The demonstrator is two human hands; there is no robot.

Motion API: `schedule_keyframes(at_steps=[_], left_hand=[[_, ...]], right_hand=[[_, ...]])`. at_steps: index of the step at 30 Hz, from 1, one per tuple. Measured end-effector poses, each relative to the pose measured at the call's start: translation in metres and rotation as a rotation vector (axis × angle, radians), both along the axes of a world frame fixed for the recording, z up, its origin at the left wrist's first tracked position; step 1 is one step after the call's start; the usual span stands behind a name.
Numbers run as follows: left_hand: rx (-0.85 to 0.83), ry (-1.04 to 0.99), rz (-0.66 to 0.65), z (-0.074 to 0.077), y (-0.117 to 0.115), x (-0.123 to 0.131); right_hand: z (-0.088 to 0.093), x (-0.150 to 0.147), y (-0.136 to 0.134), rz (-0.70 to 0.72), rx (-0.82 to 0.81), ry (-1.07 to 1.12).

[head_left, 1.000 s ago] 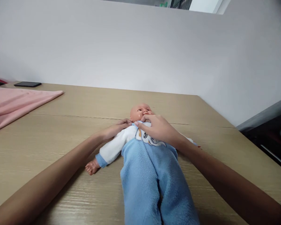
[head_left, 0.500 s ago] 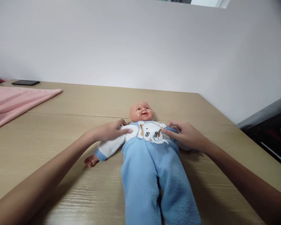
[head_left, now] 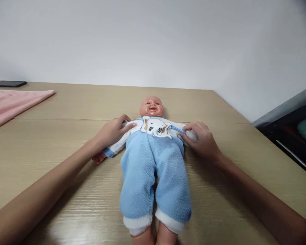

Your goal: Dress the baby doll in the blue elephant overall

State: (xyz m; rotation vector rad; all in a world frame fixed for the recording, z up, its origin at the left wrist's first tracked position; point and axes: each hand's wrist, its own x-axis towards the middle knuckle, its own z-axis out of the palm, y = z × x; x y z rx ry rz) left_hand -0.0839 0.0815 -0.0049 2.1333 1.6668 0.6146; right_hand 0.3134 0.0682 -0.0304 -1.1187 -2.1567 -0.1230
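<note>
A baby doll (head_left: 151,106) lies on its back on the wooden table (head_left: 53,146), head away from me. It wears a blue fleece romper (head_left: 153,170) with white sleeves and an elephant patch on the chest. My left hand (head_left: 111,131) lies on the doll's left-side sleeve and shoulder, fingers curled on the white fabric. My right hand (head_left: 202,139) covers the other sleeve, its fingertips pinching the blue edge of the romper by the shoulder. The doll's bare hand (head_left: 99,158) sticks out below my left wrist.
A pink cloth (head_left: 12,103) lies at the table's far left, with a black phone (head_left: 9,83) behind it by the white wall. The table's right edge drops off to a dark shelf (head_left: 293,136).
My right hand left the doll's chin and moved out to the right shoulder. My left hand slid down onto the sleeve. The view tilted down, showing the romper's leg cuffs.
</note>
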Motion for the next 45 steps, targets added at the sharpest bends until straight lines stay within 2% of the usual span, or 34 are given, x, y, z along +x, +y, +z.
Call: schedule_keyframes(at_steps=[4,8,11,14,18,22,25,29,32,34,37,40,45], left_hand=[[0.159,0.139,-0.038,0.001,0.002,-0.001],[0.385,0.379,-0.067,0.005,0.008,0.0],[0.425,0.47,-0.095,0.009,0.011,0.0],[0.44,0.425,-0.084,0.013,0.007,0.0],[0.487,0.181,-0.127,0.027,-0.015,0.016],[0.438,-0.041,-0.309,0.046,-0.038,0.057],[0.393,-0.013,-0.461,0.053,-0.035,0.097],[0.324,0.194,-0.59,0.049,-0.007,0.142],[0.26,0.298,-0.608,0.043,0.01,0.16],[0.261,0.318,-0.586,0.038,0.013,0.163],[0.301,0.288,-0.587,0.033,0.012,0.161],[0.33,0.218,-0.665,0.03,0.012,0.158],[0.382,0.101,-0.797,0.031,0.017,0.156]], right_hand=[[-0.004,0.009,-0.008,0.033,0.046,-0.049],[-0.007,0.006,-0.009,0.015,0.059,-0.037],[-0.01,0.001,-0.011,-0.023,0.055,-0.032],[-0.01,-0.003,-0.013,-0.025,0.056,-0.001],[-0.001,0.001,-0.015,0.011,0.004,0.024],[0.014,0.033,-0.011,0.193,-0.22,-0.089],[0.022,0.062,-0.005,0.247,-0.365,-0.129],[0.025,0.082,0.0,0.186,-0.505,-0.087],[0.026,0.08,-0.001,0.143,-0.601,-0.037],[0.027,0.075,-0.003,0.113,-0.618,0.036],[0.03,0.066,-0.007,0.057,-0.557,0.232],[0.031,0.057,-0.008,0.015,-0.521,0.434],[0.033,0.053,-0.007,-0.057,-0.514,0.615]])
